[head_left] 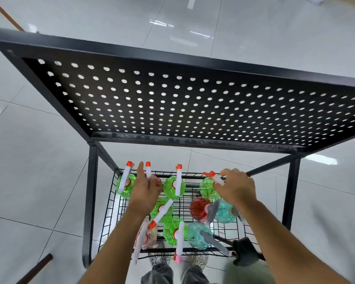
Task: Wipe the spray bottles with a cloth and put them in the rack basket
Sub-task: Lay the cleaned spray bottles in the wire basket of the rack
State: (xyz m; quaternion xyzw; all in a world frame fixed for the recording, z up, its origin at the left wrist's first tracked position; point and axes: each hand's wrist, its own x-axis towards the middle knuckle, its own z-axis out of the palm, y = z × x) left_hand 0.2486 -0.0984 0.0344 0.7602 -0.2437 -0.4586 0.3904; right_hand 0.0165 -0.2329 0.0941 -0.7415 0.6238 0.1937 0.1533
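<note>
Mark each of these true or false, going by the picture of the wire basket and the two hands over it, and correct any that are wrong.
1. The black wire rack basket holds several green plastic spray bottles. True.
2. The left hand reaches over a red spray bottle in the far row. True.
3. The right hand is wiping with a cloth. False: no cloth is in it; its fingers are at the white trigger head of the far right green spray bottle.
4. The black perforated metal shelf carries bottles. False: no bottle stands on it.
5. All bottles in the basket are green. False: a red bottle and two pale teal bottles stand among them.
</note>
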